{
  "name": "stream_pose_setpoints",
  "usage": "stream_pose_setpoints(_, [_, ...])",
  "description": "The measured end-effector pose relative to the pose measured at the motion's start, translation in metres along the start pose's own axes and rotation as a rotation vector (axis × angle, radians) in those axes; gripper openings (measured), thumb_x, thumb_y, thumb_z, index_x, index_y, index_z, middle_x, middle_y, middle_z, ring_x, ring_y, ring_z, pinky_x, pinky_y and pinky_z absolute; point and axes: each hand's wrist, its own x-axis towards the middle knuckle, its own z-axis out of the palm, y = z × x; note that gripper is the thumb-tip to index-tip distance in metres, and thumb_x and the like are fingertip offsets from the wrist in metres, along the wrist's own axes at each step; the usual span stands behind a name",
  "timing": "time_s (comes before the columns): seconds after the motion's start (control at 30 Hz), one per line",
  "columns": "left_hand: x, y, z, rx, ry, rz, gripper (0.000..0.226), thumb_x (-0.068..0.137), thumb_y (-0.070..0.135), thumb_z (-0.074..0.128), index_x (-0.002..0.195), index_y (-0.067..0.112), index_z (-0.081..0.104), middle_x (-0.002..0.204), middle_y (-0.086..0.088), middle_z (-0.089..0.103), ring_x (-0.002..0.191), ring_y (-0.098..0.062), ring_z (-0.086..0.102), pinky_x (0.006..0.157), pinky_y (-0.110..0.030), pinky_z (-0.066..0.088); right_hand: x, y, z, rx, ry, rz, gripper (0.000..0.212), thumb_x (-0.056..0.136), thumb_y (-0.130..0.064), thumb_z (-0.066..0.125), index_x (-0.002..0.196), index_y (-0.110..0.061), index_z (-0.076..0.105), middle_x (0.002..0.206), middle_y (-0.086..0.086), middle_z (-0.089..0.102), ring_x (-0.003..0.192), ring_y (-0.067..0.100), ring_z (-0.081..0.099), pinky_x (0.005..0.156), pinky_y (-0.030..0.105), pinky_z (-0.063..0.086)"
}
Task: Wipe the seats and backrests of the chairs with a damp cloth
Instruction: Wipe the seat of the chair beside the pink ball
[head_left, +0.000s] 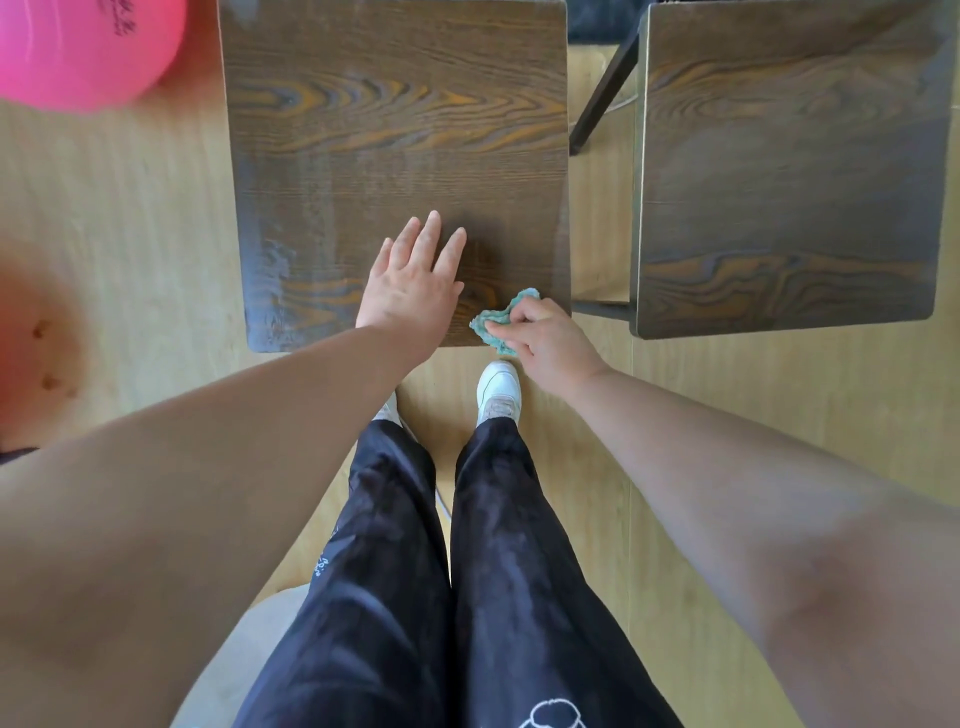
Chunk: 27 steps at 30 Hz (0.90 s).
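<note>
A dark wood-grain chair seat (395, 130) lies straight ahead of me, seen from above. My left hand (413, 283) rests flat on its near part with the fingers straight and spread. My right hand (545, 340) pinches a small crumpled teal cloth (498, 319) at the seat's near right corner, the cloth touching the wood. A second dark wooden chair seat (789, 171) stands to the right, apart from both hands. No backrest shows in this view.
A pink ball (78, 49) sits on the floor at the top left. A dark chair leg (602, 98) slants between the two seats. My legs in dark trousers and white shoes (498, 389) stand on light wood flooring (130, 208) just before the seat.
</note>
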Motion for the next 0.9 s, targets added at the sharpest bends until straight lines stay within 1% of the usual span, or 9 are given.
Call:
stream_pose_setpoints(0.13, [-0.008,0.001,-0.004,0.008,0.013,0.002,0.059,0.108,0.033,0.027,0.159,0.02,0.002,0.167,-0.008,-0.004,0.153,-0.026,-0.004,0.125,-0.044,0.006,-0.012,-0.009,0.0,0.032,-0.072,0.02,0.034,0.098,-0.009,0.054,0.13,-0.017,0.064,0.108,0.002,0.052,0.101,0.011,0.037,0.09,0.023,0.038])
stream_pose_setpoints(0.2, [-0.008,-0.001,-0.007,0.003,0.025,-0.01,0.059,0.108,0.033,0.028,0.159,0.021,0.001,0.167,-0.008,-0.004,0.153,-0.026,-0.005,0.125,-0.044,0.006,-0.014,-0.011,-0.002,0.045,-0.044,0.029,0.034,0.097,-0.008,0.055,0.129,-0.018,0.065,0.106,-0.002,0.051,0.101,0.008,0.037,0.09,0.021,0.039])
stream_pose_setpoints(0.27, [-0.004,-0.003,-0.01,0.004,0.028,-0.026,0.059,0.108,0.033,0.028,0.159,0.021,0.0,0.167,-0.008,-0.005,0.153,-0.026,-0.005,0.125,-0.044,0.006,-0.006,-0.008,-0.011,0.109,0.081,0.055,0.032,0.096,-0.006,0.059,0.124,-0.016,0.068,0.101,-0.007,0.05,0.097,0.009,0.042,0.088,0.021,0.042])
stream_pose_setpoints(0.33, [0.003,-0.005,-0.014,0.007,0.034,-0.044,0.059,0.108,0.034,0.026,0.159,0.022,-0.002,0.167,-0.007,-0.006,0.153,-0.025,-0.006,0.125,-0.043,0.005,0.016,-0.003,-0.03,0.133,0.235,0.065,0.03,0.094,-0.004,0.061,0.12,-0.014,0.071,0.098,-0.004,0.055,0.093,0.017,0.052,0.083,0.022,0.043])
stream_pose_setpoints(0.43, [0.019,-0.007,-0.024,-0.003,0.045,-0.06,0.058,0.108,0.034,0.023,0.159,0.023,-0.003,0.167,-0.006,-0.007,0.153,-0.025,-0.008,0.125,-0.042,0.004,0.063,0.005,-0.07,0.152,0.364,0.114,0.029,0.095,-0.006,0.059,0.12,-0.015,0.072,0.104,0.0,0.058,0.094,0.016,0.059,0.08,0.021,0.047])
stream_pose_setpoints(0.53, [0.04,-0.009,-0.034,-0.006,0.053,-0.07,0.059,0.108,0.035,0.023,0.159,0.023,-0.003,0.167,-0.005,-0.009,0.153,-0.024,-0.009,0.125,-0.041,0.003,0.113,0.014,-0.111,0.15,0.402,0.187,0.029,0.098,-0.011,0.057,0.123,-0.019,0.069,0.115,-0.004,0.055,0.101,0.01,0.056,0.088,0.018,0.049])
stream_pose_setpoints(0.63, [0.063,-0.009,-0.044,-0.027,0.071,-0.07,0.059,0.108,0.036,0.023,0.159,0.024,-0.003,0.167,-0.006,-0.009,0.153,-0.024,-0.01,0.125,-0.041,0.001,0.16,0.025,-0.147,0.13,0.447,0.21,0.029,0.099,-0.015,0.056,0.125,-0.022,0.067,0.119,-0.006,0.054,0.109,0.013,0.055,0.096,0.027,0.052])
stream_pose_setpoints(0.8, [0.098,-0.006,-0.057,-0.017,0.084,-0.054,0.059,0.108,0.037,0.02,0.158,0.024,-0.007,0.166,-0.005,-0.012,0.153,-0.024,-0.012,0.125,-0.04,0.0,0.213,0.042,-0.178,0.137,0.406,0.192,0.029,0.1,-0.013,0.055,0.125,-0.017,0.068,0.119,-0.003,0.054,0.109,0.018,0.055,0.096,0.031,0.05])
stream_pose_setpoints(0.9, [0.11,-0.005,-0.062,-0.03,0.089,-0.038,0.058,0.108,0.036,0.02,0.158,0.024,-0.007,0.166,-0.006,-0.012,0.153,-0.024,-0.012,0.125,-0.04,0.001,0.227,0.045,-0.181,0.151,0.416,0.207,0.028,0.099,-0.013,0.056,0.125,-0.016,0.067,0.116,-0.003,0.054,0.109,0.015,0.054,0.092,0.027,0.05])
